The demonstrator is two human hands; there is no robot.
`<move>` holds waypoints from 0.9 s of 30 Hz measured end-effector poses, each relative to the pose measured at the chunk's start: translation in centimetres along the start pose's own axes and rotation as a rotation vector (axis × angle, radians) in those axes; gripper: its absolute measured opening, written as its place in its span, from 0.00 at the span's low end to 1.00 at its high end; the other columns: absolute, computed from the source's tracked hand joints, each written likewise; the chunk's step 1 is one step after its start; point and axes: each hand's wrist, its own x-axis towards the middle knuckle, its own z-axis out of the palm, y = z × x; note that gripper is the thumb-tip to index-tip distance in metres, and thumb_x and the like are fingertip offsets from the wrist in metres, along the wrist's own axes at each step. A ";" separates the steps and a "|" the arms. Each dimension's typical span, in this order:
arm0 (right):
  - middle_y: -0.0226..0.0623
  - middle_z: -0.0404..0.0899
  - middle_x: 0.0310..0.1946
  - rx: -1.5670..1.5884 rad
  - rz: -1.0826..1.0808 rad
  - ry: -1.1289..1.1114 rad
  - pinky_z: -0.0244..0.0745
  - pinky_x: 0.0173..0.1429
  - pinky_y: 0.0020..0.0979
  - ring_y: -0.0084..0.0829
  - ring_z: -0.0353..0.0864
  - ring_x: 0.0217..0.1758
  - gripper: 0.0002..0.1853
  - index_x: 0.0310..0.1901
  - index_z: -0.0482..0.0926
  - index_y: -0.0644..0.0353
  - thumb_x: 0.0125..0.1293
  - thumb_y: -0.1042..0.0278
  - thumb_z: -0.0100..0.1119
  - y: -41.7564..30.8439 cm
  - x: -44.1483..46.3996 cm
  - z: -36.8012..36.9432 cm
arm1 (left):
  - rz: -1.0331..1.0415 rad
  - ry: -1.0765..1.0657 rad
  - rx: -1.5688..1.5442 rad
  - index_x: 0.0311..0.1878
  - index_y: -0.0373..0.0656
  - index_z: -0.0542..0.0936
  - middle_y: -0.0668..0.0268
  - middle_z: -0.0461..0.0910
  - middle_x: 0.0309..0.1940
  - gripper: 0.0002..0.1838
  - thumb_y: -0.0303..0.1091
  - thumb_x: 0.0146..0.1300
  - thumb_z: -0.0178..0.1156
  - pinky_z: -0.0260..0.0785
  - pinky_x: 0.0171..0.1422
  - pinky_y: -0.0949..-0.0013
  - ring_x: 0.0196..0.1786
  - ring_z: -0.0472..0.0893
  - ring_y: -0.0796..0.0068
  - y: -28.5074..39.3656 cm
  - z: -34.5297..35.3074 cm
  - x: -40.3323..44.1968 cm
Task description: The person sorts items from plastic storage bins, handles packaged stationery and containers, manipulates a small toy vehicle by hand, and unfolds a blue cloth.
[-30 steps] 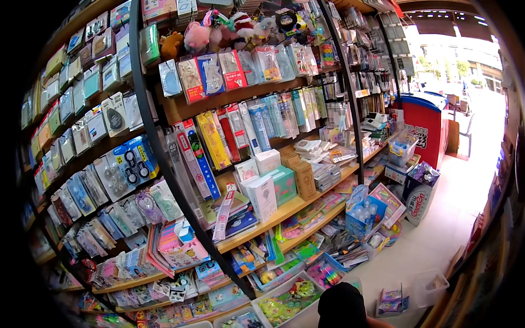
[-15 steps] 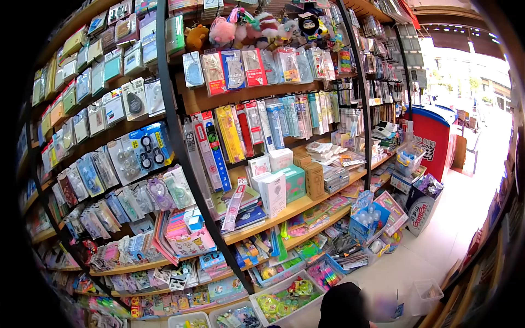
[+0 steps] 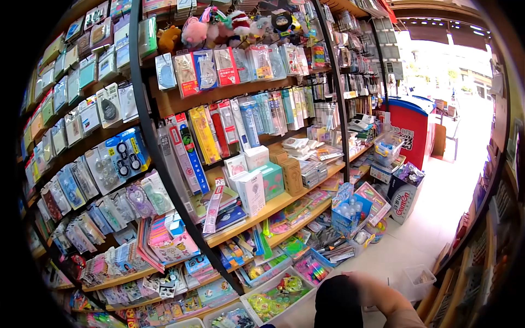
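My right forearm reaches up from the bottom edge, and my right hand (image 3: 362,285) is at the side of a dark rounded shape (image 3: 339,300), which looks like my knee in dark cloth. The hand is smeared and partly hidden by that shape, so its fingers and anything in them do not show. Left of the knee, a white bin (image 3: 249,299) holds green and yellow packaged toys. A blue-edged tray (image 3: 330,263) of bright coloured items lies just beyond. No part of my left hand is visible.
Tall shelves (image 3: 257,221) packed with stationery, rulers and boxed goods rise ahead and left. A clear plastic bin (image 3: 420,277) stands on the pale tile floor (image 3: 407,240) at right. Further back are a Gemen-style printed box (image 3: 403,197) and a red-and-blue chest (image 3: 410,131) near the bright doorway.
The view has shifted, so the shelves sit further left. My right forearm has come into view beside the knee, where only a blurred patch showed before.
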 end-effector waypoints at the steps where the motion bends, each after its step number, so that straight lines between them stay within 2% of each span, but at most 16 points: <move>1: 0.42 0.79 0.43 -0.172 0.011 -0.074 0.71 0.54 0.40 0.38 0.78 0.48 0.22 0.43 0.77 0.61 0.61 0.48 0.50 -0.7 0.9 -0.5 | -0.066 0.022 -0.031 0.62 0.31 0.59 0.45 0.69 0.54 0.39 0.34 0.47 0.63 0.59 0.64 0.63 0.59 0.68 0.51 1.1 -0.3 -0.5; 2: 0.42 0.79 0.42 -0.336 0.014 -0.144 0.71 0.53 0.40 0.39 0.78 0.47 0.22 0.43 0.77 0.61 0.61 0.48 0.51 -1.4 2.0 -1.3 | -0.132 0.046 -0.063 0.62 0.31 0.59 0.44 0.68 0.55 0.39 0.34 0.47 0.63 0.59 0.64 0.63 0.59 0.67 0.50 1.5 -0.2 -0.7; 6: 0.43 0.80 0.41 -0.828 -0.033 -0.381 0.72 0.51 0.40 0.40 0.78 0.46 0.23 0.41 0.78 0.61 0.60 0.46 0.52 -2.8 6.8 -2.4 | -0.126 0.086 -0.060 0.63 0.30 0.56 0.42 0.67 0.56 0.42 0.35 0.45 0.63 0.59 0.64 0.63 0.59 0.67 0.49 0.5 0.1 0.0; 8: 0.43 0.80 0.40 -0.964 -0.065 -0.466 0.73 0.50 0.40 0.40 0.79 0.45 0.24 0.41 0.78 0.61 0.59 0.45 0.53 -2.9 10.1 -2.4 | -0.141 0.153 -0.057 0.63 0.29 0.56 0.42 0.66 0.55 0.43 0.35 0.45 0.64 0.59 0.64 0.62 0.58 0.67 0.49 0.0 0.6 -0.1; 11: 0.44 0.80 0.39 -1.112 -0.134 -0.491 0.73 0.49 0.40 0.41 0.79 0.44 0.24 0.40 0.79 0.61 0.58 0.44 0.54 -2.8 14.1 -2.2 | -0.191 0.083 -0.071 0.63 0.29 0.54 0.41 0.66 0.55 0.44 0.36 0.45 0.64 0.60 0.63 0.62 0.58 0.67 0.49 2.7 -0.4 -0.2; 12: 0.44 0.80 0.39 -1.159 -0.146 -0.440 0.74 0.48 0.40 0.41 0.79 0.44 0.25 0.39 0.79 0.62 0.57 0.44 0.54 -4.5 13.3 -1.1 | -0.198 0.055 -0.088 0.64 0.29 0.53 0.41 0.66 0.55 0.44 0.36 0.45 0.64 0.60 0.63 0.62 0.58 0.68 0.49 2.8 -0.4 -0.1; 15: 0.44 0.80 0.37 -1.272 -0.093 0.103 0.73 0.45 0.43 0.43 0.79 0.43 0.20 0.36 0.80 0.59 0.56 0.49 0.56 -9.7 5.7 4.6 | -0.188 -0.031 -0.110 0.65 0.30 0.51 0.42 0.66 0.56 0.46 0.36 0.46 0.63 0.60 0.63 0.61 0.58 0.68 0.48 2.2 -0.2 0.9; 18: 0.45 0.80 0.35 -1.187 -0.092 0.356 0.73 0.45 0.43 0.45 0.79 0.41 0.17 0.36 0.81 0.56 0.56 0.51 0.56 -10.5 2.5 6.9 | -0.147 -0.077 -0.063 0.64 0.31 0.51 0.43 0.66 0.54 0.44 0.36 0.47 0.62 0.61 0.60 0.61 0.55 0.68 0.48 0.4 -0.2 1.6; 19: 0.46 0.80 0.33 -1.165 -0.128 0.430 0.74 0.42 0.44 0.45 0.80 0.39 0.14 0.34 0.81 0.57 0.56 0.55 0.55 -9.5 2.7 6.9 | -0.132 -0.060 -0.052 0.63 0.32 0.52 0.43 0.67 0.52 0.42 0.36 0.47 0.62 0.61 0.58 0.61 0.53 0.69 0.48 0.3 -0.1 1.6; 22: 0.47 0.80 0.28 -1.196 -0.233 0.659 0.75 0.35 0.44 0.45 0.81 0.33 0.14 0.30 0.80 0.59 0.56 0.56 0.54 -9.5 -0.6 8.8 | -0.089 0.042 -0.031 0.58 0.33 0.57 0.45 0.68 0.45 0.35 0.35 0.48 0.60 0.62 0.51 0.60 0.46 0.70 0.51 1.5 -0.1 0.9; 23: 0.45 0.79 0.22 -1.258 -0.227 0.662 0.74 0.28 0.45 0.44 0.81 0.26 0.14 0.28 0.78 0.61 0.57 0.57 0.53 -10.0 -2.5 10.1 | -0.078 0.076 -0.026 0.57 0.34 0.58 0.46 0.69 0.42 0.33 0.34 0.49 0.59 0.63 0.48 0.60 0.44 0.71 0.51 2.3 -0.2 0.7; 24: 0.44 0.78 0.18 -1.278 -0.279 0.623 0.74 0.24 0.44 0.44 0.79 0.21 0.16 0.29 0.77 0.61 0.58 0.55 0.52 -9.9 -4.0 11.2 | -0.068 0.107 -0.018 0.55 0.34 0.60 0.47 0.70 0.40 0.31 0.34 0.49 0.59 0.63 0.46 0.60 0.42 0.71 0.52 3.1 -0.3 0.5; 26: 0.43 0.78 0.17 -1.204 -0.304 0.570 0.73 0.24 0.45 0.45 0.79 0.20 0.18 0.30 0.77 0.61 0.60 0.52 0.50 -9.1 -6.9 14.2 | -0.042 0.172 -0.001 0.52 0.35 0.63 0.48 0.71 0.36 0.26 0.33 0.49 0.58 0.64 0.41 0.59 0.37 0.72 0.54 4.5 -0.4 -0.1; 27: 0.44 0.79 0.22 -1.164 -0.197 0.517 0.74 0.29 0.45 0.45 0.80 0.24 0.19 0.33 0.77 0.57 0.60 0.48 0.50 -8.5 -7.8 15.6 | -0.027 0.207 0.012 0.50 0.36 0.64 0.49 0.72 0.33 0.24 0.33 0.50 0.57 0.65 0.39 0.59 0.35 0.73 0.54 5.2 -0.6 -0.3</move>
